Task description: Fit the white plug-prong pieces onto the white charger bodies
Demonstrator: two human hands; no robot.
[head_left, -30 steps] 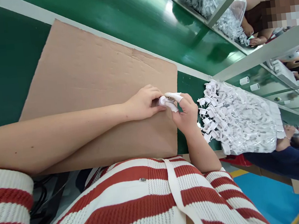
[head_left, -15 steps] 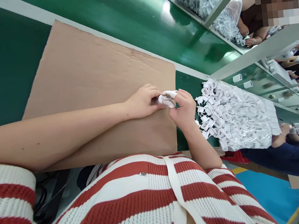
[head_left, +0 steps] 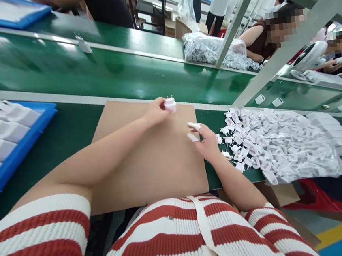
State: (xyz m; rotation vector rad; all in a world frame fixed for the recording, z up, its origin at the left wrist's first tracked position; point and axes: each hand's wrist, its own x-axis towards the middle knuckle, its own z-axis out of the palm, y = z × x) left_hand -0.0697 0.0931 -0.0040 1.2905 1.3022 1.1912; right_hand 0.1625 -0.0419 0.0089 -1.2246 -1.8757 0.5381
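Note:
My left hand (head_left: 156, 112) grips a white charger plug (head_left: 170, 105) by its side, its two metal pins pointing up, above the far part of the cardboard sheet (head_left: 150, 166). Over the right edge of the cardboard is my right hand (head_left: 206, 140), thumb and forefinger apart and nothing between them. White covers sit on those fingertips. Close beyond that hand lies a pile of loose white plug parts (head_left: 242, 149), spilling from a clear plastic bag (head_left: 297, 143).
A blue tray (head_left: 40, 117) of white pieces stands at the left. The green conveyor (head_left: 141, 76) runs behind the cardboard, with another white plug (head_left: 83, 44) on it. A metal post (head_left: 248, 83) rises at the back right. Other people sit farther off.
My hands have parted. The left has moved away from me with the plug, while the right has let go and opened. My view has tilted up and left, showing the blue tray.

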